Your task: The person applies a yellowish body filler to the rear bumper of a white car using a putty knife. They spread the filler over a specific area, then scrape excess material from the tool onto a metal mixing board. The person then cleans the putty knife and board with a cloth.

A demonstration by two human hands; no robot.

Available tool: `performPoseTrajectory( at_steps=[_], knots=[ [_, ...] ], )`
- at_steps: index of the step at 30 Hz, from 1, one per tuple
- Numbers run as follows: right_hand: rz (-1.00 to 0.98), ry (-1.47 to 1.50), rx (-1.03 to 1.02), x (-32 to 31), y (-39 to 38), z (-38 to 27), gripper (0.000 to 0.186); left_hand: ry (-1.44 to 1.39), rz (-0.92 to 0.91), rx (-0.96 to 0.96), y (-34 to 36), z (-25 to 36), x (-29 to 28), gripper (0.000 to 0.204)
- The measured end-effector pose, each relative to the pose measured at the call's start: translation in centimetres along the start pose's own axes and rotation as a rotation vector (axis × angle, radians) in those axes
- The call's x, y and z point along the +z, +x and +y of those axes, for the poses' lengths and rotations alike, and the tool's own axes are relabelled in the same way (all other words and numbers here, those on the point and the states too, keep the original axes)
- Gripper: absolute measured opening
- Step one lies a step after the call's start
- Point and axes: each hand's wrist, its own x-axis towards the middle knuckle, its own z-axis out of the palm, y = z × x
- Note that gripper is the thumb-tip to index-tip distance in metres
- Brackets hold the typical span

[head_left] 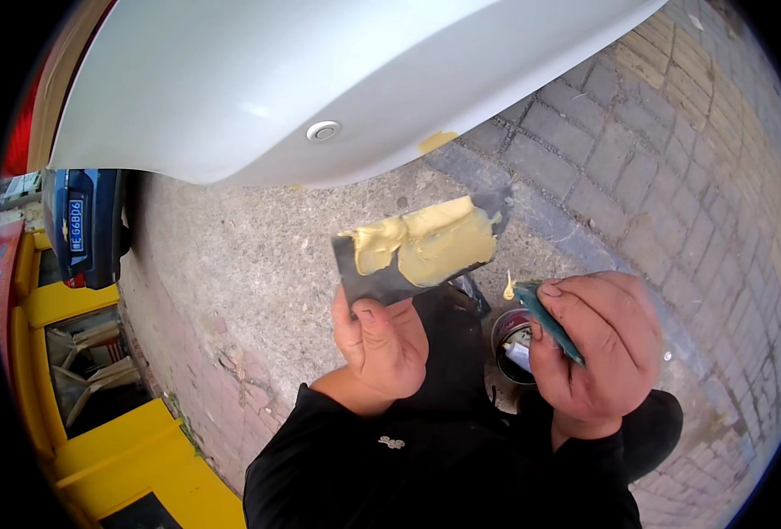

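My left hand is closed on the near edge of a dark flat mixing board, thumb on top. Thick pale-yellow filler paste is spread over most of the board's face. To its right, my right hand pinches a dark green spreader between thumb and fingers. A small blob of the same paste clings to the spreader's far tip, apart from the board. Beyond the hands, a silver car bumper bears a yellow filler patch on its lower edge.
An open round can with items inside stands below, between my hands. A round sensor sits in the bumper. At the left are a dark blue car and a yellow frame with dark panels. Concrete and brick paving surround me.
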Motion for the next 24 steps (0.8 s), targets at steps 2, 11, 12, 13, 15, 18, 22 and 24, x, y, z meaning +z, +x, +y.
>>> performPoseTrajectory(
  at_steps=[2,11,12,13,15,18,22,24],
  knots=[
    [0.094,-0.038,0.097,0.1,0.5,1.1,0.026,-0.023,0.143,0.135,0.6,0.2,-1.4,0.047],
    [0.153,-0.124,0.263,12.1,-0.3,8.3,0.019,-0.017,-0.136,0.028,-3.2,0.6,-6.1,0.050],
    [0.149,-0.193,0.242,12.8,0.0,8.6,0.019,-0.006,-0.013,-0.038,-3.7,0.8,-5.8,0.045],
    [0.174,-0.217,0.207,13.2,0.2,8.9,0.019,0.008,-0.018,0.032,-3.4,0.6,-5.7,0.043],
    [0.225,-0.254,0.140,14.1,0.6,9.2,0.020,0.057,-0.033,0.113,-2.3,0.4,-5.7,0.040],
    [0.210,-0.324,0.138,14.6,1.2,9.3,0.023,0.091,-0.077,0.119,-1.2,0.5,-5.7,0.037],
    [0.111,-0.340,0.097,16.0,1.1,9.0,0.029,0.061,-0.010,0.142,-1.7,-0.1,-6.4,0.035],
    [0.047,-0.300,0.073,16.0,1.1,8.5,0.031,0.049,-0.074,0.086,-1.2,0.3,-6.5,0.036]
  ],
)
